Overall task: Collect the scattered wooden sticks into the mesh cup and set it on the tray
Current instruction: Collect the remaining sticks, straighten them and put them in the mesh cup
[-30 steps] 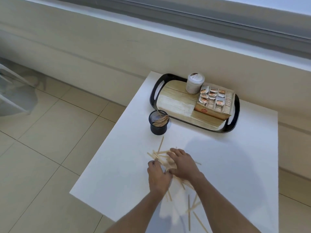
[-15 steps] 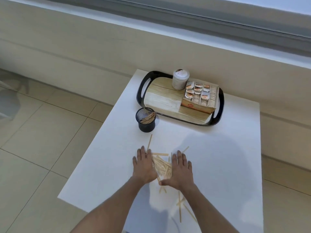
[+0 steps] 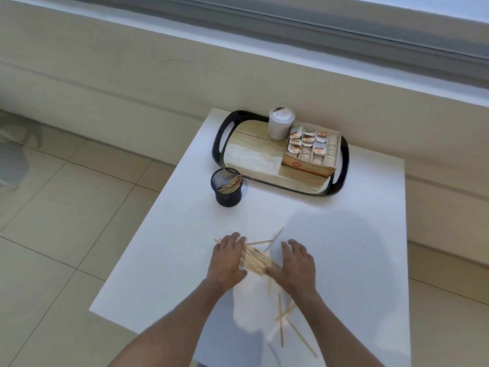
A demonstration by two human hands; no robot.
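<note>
A bundle of wooden sticks lies on the white table between my hands. My left hand lies flat against its left side, my right hand flat against its right side; both have fingers spread and grip nothing. Several loose sticks lie nearer to me, by my right forearm. The black mesh cup stands upright farther back with sticks leaning inside it. It is on the table just in front of the black-rimmed wood-pattern tray.
On the tray stand a white lidded jar and a cardboard box of tea bags. The white table has its left edge close to the cup; tiled floor lies below on the left.
Both hands have pushed the scattered sticks together into a tighter bundle and now lie flat on either side of it. The camera view has shifted slightly.
</note>
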